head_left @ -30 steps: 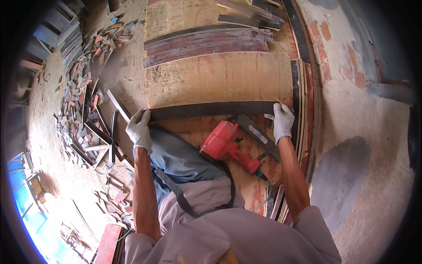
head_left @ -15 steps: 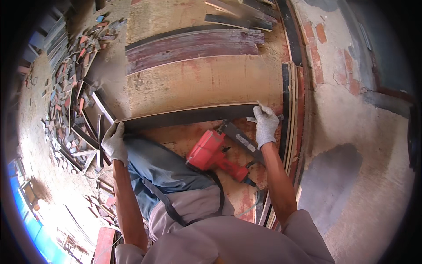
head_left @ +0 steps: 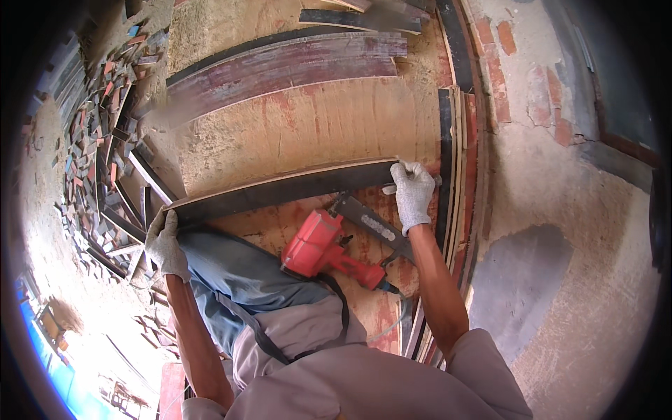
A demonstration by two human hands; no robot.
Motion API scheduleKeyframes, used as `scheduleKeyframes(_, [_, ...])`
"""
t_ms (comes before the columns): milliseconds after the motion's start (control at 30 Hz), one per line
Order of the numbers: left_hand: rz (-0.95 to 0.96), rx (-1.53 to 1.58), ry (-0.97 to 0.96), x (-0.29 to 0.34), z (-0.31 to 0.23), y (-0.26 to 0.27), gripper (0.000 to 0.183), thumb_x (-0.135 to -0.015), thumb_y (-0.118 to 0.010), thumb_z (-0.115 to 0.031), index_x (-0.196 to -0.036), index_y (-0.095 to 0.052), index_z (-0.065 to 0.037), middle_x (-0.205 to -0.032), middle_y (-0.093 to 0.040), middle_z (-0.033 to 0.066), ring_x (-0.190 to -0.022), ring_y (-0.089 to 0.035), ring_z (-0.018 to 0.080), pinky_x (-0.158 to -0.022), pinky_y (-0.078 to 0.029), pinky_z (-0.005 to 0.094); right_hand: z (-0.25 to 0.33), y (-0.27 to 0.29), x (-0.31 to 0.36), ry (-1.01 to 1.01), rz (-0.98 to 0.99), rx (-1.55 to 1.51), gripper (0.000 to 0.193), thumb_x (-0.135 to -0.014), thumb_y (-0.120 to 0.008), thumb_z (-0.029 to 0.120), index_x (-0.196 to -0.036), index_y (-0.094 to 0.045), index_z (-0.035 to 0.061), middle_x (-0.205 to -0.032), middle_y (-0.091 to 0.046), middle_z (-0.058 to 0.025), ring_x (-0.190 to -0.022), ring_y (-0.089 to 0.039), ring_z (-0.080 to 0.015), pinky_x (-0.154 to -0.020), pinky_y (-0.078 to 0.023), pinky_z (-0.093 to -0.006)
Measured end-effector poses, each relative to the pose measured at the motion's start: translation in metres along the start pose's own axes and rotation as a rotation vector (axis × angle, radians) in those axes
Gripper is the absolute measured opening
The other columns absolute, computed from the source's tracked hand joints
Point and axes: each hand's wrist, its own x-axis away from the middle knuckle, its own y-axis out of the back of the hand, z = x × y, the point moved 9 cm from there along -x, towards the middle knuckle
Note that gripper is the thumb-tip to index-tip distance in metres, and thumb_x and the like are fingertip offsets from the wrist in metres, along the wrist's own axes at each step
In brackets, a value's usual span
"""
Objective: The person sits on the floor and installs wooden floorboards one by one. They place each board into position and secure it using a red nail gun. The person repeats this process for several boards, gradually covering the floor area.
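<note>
A long wooden strip [head_left: 287, 192] with a dark face and a pale upper edge spans between my hands, above my lap. My left hand [head_left: 166, 245], in a light knit glove, is closed around its left end. At the opposite end my right hand [head_left: 414, 196], gloved the same way, grips the strip with thumb and fingers. Below the strip, beside my right forearm, lies a red nail gun [head_left: 315, 245] with a dark magazine [head_left: 371, 220] and a hose at its handle. My leg covers part of the board under it.
Several reddish, worn planks [head_left: 287, 66] lie across the large wooden board [head_left: 308, 129]. Stacked strips [head_left: 455, 161] line its right side. To the left spreads a heap of wood offcuts [head_left: 98, 161]. A concrete floor [head_left: 574, 280] with a dark patch extends on the right.
Both hands and the strip have shifted slightly left in the picture, and the strip's left end sits lower. The whole view has moved a little too. Both hands keep their grip.
</note>
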Motion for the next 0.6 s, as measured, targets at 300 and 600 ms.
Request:
scheduleKeyframes(300, [-0.038, -0.072, -0.057, 0.001, -0.003, 0.0, 0.034, -0.09, -0.078, -0.012, -0.119, -0.071, 0.004, -0.11, -0.073, 0.0116, -0.097, -0.067, 0.0166, -0.092, -0.053, 0.0272, 0.005, -0.001, -0.006, -0.014, 0.041, 0.084, 0.019, -0.093, -0.07, 0.012, -0.095, -0.061, -0.0051, -0.083, -0.067, -0.0096, -0.052, -0.065, -0.0149, -0.044, -0.055, -0.0273])
scheduleKeyframes(600, [-0.012, -0.119, 0.013, 0.01, -0.022, -0.013, 0.04, -0.092, -0.077, -0.027, -0.115, -0.072, 0.004, -0.101, -0.073, 0.0081, -0.09, -0.066, 0.0137, -0.082, -0.053, 0.0271, 0.018, -0.008, 0.003, -0.001, 0.146, 0.013, 0.025, -0.093, -0.067, 0.006, -0.115, -0.061, -0.0059, -0.1, -0.068, -0.0121, -0.065, -0.068, -0.0141, -0.055, -0.059, -0.0264])
